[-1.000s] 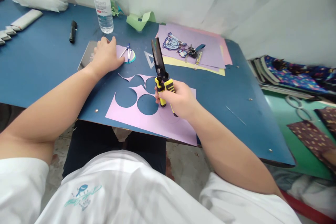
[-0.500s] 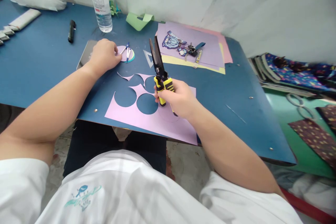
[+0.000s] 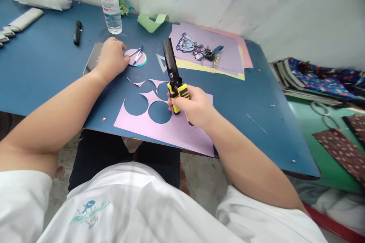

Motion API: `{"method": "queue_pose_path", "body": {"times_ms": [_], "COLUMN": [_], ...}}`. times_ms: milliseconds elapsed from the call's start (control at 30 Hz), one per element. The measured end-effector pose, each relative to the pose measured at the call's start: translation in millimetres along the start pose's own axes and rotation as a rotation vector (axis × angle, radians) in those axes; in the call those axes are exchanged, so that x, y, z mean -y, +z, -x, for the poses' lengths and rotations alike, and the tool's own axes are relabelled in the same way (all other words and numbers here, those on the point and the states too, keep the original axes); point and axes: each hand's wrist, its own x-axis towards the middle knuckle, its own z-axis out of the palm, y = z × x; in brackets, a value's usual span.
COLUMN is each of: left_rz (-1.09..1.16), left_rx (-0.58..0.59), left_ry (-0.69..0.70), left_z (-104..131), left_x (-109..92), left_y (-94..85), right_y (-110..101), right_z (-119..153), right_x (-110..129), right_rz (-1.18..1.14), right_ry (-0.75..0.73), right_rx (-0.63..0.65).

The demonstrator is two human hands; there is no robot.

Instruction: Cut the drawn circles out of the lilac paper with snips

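Observation:
My left hand (image 3: 113, 56) lies at the left edge of a small stack of paper circles (image 3: 132, 57), lilac on top with a turquoise and yellow rim beneath. Its fingers are curled closed on that edge, the tips partly hidden. On the stack lies a drawing compass (image 3: 138, 56). My right hand (image 3: 195, 107) is closed round the yellow-and-black handles of scissors (image 3: 172, 66), whose dark blades point away from me, slightly apart. Beneath the right hand is a lilac sheet (image 3: 137, 127) with round holes cut out and a drawn circle. Cut scraps (image 3: 139, 83) lie behind it.
A water bottle (image 3: 111, 11), a black marker (image 3: 77, 32) and a green paper strip (image 3: 152, 22) stand or lie toward the wall. A set square (image 3: 161, 62) is beside coloured sheets (image 3: 234, 51) bearing keys (image 3: 208, 54). Past the table's right edge are fabrics (image 3: 339, 152).
My left hand has shifted slightly left and away from me. The compass on the paper circles has turned and now lies more slanted. My right hand with the scissors has stayed nearly still.

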Motion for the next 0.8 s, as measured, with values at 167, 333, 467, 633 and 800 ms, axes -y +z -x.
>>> {"method": "queue_pose_path", "body": {"times_ms": [167,333,467,633,800], "left_rz": [0.021,0.061,0.173,0.351,0.199], "left_rx": [0.001,-0.04,0.001,0.274,0.42], "left_ry": [0.021,0.062,0.203,0.556,0.74], "left_z": [1,4,14,43,67], "left_x": [0,-4,-16,-41,-57], "left_y": [1.3,-1.7,-1.2,5.7,12.4], "right_y": [0,1,2,1,-3], "right_z": [0,-1,-3,-6,-9], "right_x": [-1,-2,-2,2,4], "right_rz": [-0.008,-0.056,-0.152,-0.282,-0.385], "right_ry": [0.004,-0.026,-0.091,-0.193,-0.213], "right_rx": [0.0,-0.032,-0.084,-0.243,-0.323]}}
